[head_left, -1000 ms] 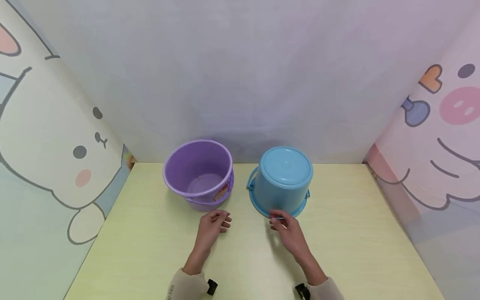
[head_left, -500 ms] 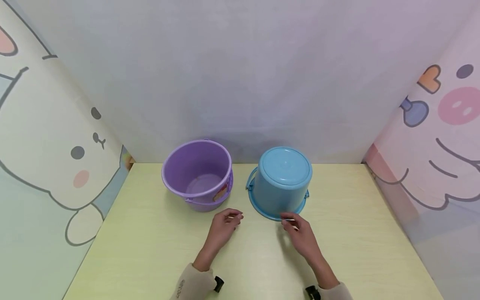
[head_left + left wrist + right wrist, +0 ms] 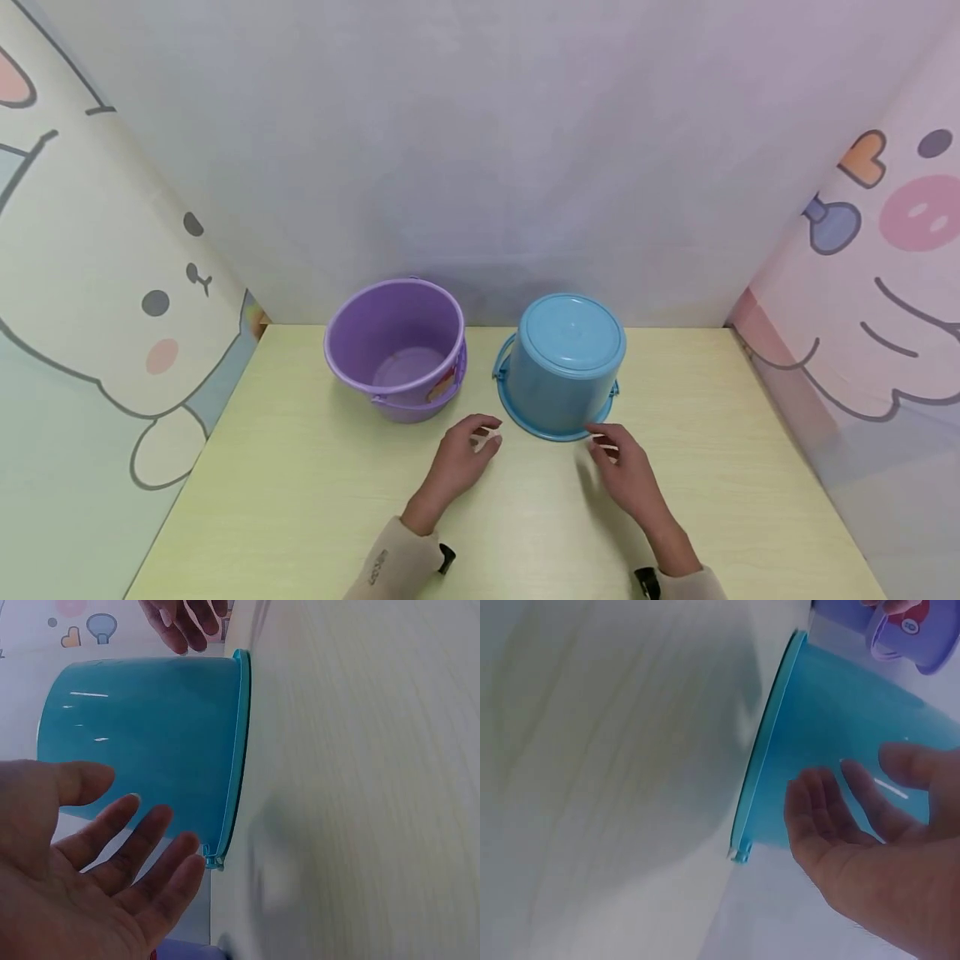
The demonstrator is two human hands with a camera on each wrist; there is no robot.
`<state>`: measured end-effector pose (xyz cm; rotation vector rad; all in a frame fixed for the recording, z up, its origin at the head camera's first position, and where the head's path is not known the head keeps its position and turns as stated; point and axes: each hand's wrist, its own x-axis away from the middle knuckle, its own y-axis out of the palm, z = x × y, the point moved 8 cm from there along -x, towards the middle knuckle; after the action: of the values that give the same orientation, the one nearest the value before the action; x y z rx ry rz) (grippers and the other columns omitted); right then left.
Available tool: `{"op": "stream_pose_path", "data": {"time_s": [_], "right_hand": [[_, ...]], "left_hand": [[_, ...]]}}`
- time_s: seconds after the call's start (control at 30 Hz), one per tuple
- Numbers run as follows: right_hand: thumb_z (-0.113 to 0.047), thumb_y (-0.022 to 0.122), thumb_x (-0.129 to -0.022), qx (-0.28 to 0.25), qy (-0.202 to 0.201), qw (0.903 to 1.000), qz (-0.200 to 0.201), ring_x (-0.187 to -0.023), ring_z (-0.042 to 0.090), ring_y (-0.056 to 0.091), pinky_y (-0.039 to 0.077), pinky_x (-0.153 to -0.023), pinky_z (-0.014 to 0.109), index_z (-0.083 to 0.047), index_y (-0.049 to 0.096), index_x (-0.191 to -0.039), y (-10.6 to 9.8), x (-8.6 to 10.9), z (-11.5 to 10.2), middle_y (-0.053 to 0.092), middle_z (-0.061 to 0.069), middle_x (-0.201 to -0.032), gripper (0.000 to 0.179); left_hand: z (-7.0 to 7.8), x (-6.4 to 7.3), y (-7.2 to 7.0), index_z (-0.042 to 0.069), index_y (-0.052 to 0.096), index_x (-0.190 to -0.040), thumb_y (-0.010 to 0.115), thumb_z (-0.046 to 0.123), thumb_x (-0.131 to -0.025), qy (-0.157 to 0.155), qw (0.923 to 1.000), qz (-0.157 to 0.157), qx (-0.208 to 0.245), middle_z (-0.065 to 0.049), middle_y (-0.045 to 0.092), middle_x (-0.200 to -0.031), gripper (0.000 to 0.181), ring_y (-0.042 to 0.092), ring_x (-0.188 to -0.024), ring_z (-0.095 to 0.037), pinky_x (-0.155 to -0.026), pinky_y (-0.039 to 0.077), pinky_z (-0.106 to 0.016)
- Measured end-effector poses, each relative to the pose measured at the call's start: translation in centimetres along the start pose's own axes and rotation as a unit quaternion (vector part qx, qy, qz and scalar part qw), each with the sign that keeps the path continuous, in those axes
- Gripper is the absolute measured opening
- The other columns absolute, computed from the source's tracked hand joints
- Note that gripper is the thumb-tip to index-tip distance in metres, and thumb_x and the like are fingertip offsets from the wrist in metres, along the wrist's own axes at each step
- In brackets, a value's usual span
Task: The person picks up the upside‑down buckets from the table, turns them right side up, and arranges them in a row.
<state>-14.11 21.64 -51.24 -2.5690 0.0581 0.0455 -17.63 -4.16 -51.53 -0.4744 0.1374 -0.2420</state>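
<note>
L hand (image 3: pixel 459 458) loose, empty | R hand (image 3: pixel 627 468) ditto | and blue bkt (image 3: pixel 564 387) sits upended, just beyond both!

Left hand (image 3: pixel 75 904) near bucket (image 3: pixel 150 727), apparently apart

A person's left hand (image 3: pixel 457 460) and right hand (image 3: pixel 632 477) were bare from the wrist down.
The pale beige cloth left sleeve (image 3: pixel 405 554) bore small dark lettering (image 3: pixel 377 567) I couldn't quite read, with a small black fitting (image 3: pixel 447 557) at its cuff; the pale beige cloth right sleeve (image 3: pixel 692 585) had a similar black fitting (image 3: pixel 647 583).
</note>
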Motion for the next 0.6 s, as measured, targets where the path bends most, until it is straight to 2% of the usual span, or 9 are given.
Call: {"op": "stream_pose_path", "data": {"time_s": [0.13, 0.37, 0.47, 0.6], "right_hand": [[0.0, 0.062, -0.105, 0.041, -0.019, 0.9989, -0.012, -0.123, 0.045, 0.062, 0.054, -0.099, 0.06, 0.005, 0.063, -0.135, -0.4, -0.1, 0.2, 0.061, 0.024, -0.136, 0.03], [0.001, 0.067, -0.101, 0.112, -0.049, 0.9917, -0.043, -0.133, 0.051, 0.052, 0.047, -0.106, 0.067, 0.009, 0.061, -0.136, -0.6, -0.3, 0.5, 0.056, 0.029, -0.141, 0.037], [0.001, 0.069, -0.099, 0.134, -0.067, 0.9873, -0.054, -0.133, 0.054, 0.05, 0.046, -0.105, 0.069, 0.012, 0.059, -0.138, -0.5, -0.4, 0.4, 0.054, 0.031, -0.142, 0.041], [0.0, 0.073, -0.096, 0.167, -0.092, 0.98, -0.057, -0.133, 0.055, 0.05, 0.046, -0.105, 0.069, 0.013, 0.056, -0.139, -0.3, -0.4, 0.2, 0.051, 0.033, -0.144, 0.048]], "left_hand": [[0.3, -0.3, 0.3, 0.001, 0.072, -0.124, 0.069, 0.008, -0.101, 0.014, 0.999, 0.004, -0.043, -0.013, 0.071, -0.125, 0.024, 0.067, -0.115, -0.035, -0.095, 0.056, -0.053], [0.9, -0.7, 1.0, 0.001, 0.07, -0.127, 0.071, 0.007, -0.099, 0.04, 0.992, -0.004, -0.12, -0.014, 0.068, -0.131, 0.029, 0.063, -0.125, -0.036, -0.103, 0.052, -0.054], [1.2, -1.0, 1.5, 0.001, 0.068, -0.131, 0.073, 0.007, -0.098, 0.057, 0.9863, -0.012, -0.154, -0.014, 0.066, -0.135, 0.034, 0.06, -0.129, -0.035, -0.106, 0.051, -0.053], [1.2, -1.4, 2.3, 0.001, 0.065, -0.137, 0.074, 0.012, -0.099, 0.07, 0.9728, -0.032, -0.219, -0.014, 0.061, -0.144, 0.04, 0.055, -0.136, -0.035, -0.109, 0.049, -0.053]]}}
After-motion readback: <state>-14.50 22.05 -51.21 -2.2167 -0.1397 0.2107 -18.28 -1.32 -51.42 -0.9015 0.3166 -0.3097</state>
